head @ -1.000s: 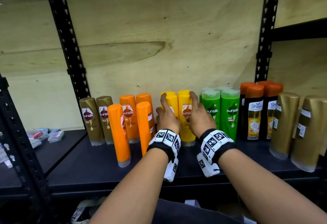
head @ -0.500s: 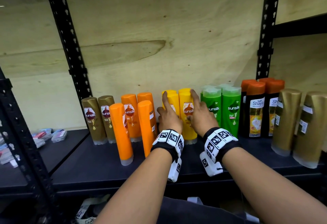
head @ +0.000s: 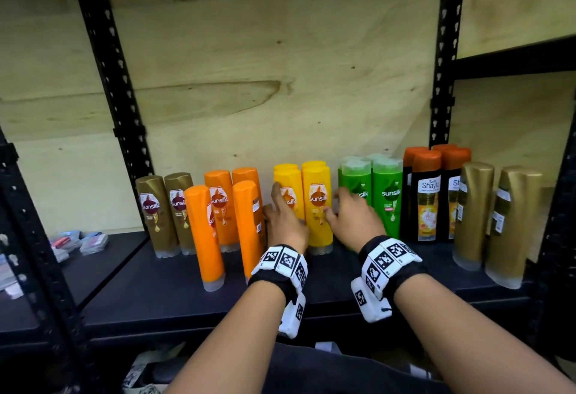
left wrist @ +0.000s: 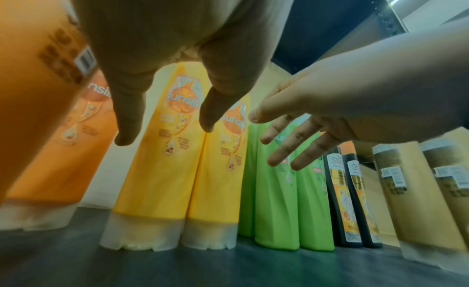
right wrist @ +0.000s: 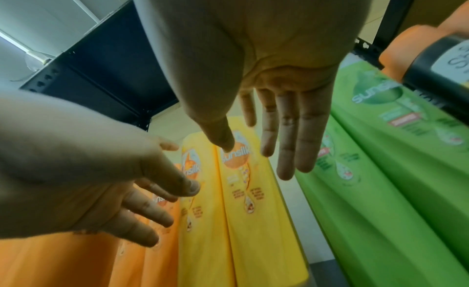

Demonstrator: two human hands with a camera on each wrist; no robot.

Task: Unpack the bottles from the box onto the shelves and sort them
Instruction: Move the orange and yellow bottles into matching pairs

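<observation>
Both hands spread and empty, left hand (head: 285, 222) and right hand (head: 353, 222) flank my yellow bottles (head: 318, 203); I should square them mid-shelf (head: 162, 284), clear of orange bottles (head: 249, 216).

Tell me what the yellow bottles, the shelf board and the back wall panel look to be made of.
Yellow bottles: opaque glossy plastic, going by the soft sheen, with frosted translucent caps at the base. Shelf board: dark, matte, smooth; likely painted metal or laminate, I cannot tell which. Back wall panel: unfinished plywood, with visible grain and knots.
</observation>
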